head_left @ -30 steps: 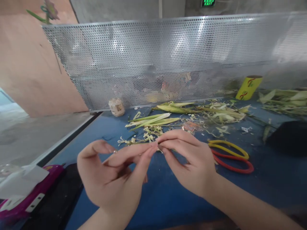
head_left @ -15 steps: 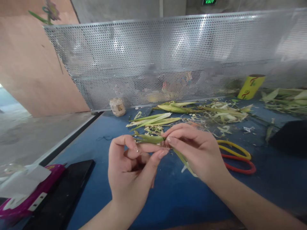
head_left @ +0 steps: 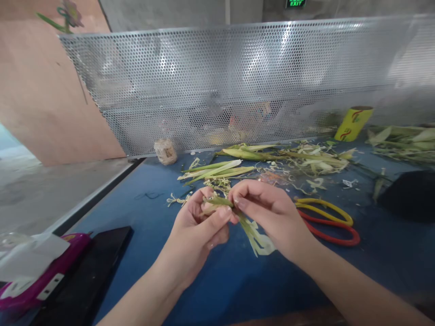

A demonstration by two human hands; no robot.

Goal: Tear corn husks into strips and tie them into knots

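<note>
Over the blue table (head_left: 136,262), a bundle of green husk strips (head_left: 256,237) is held between my two hands. My left hand (head_left: 200,222) pinches its left part with thumb and fingers. The thumb and fingertips of my right hand (head_left: 272,208) are closed on the bundle's middle, right beside the left thumb. Pale, frayed ends hang down below my right hand. Just right of that hand lie yellow and red looped handles (head_left: 340,237), like those of scissors; the rest is hidden. Behind my hands are cut green strips (head_left: 217,170) and small braided pieces (head_left: 176,200).
A black phone-like slab (head_left: 84,271) and a magenta device (head_left: 61,267) lie at left. A wrapped roll of string (head_left: 165,151) stands near the perforated metal screen (head_left: 186,81). Husk scraps (head_left: 316,158), a yellow tube (head_left: 353,123) and a dark object (head_left: 409,197) lie at right.
My left hand has closed in, its fingers now pinching the bundle, where they were spread wider before. The pale frayed ends show more below my right hand.
</note>
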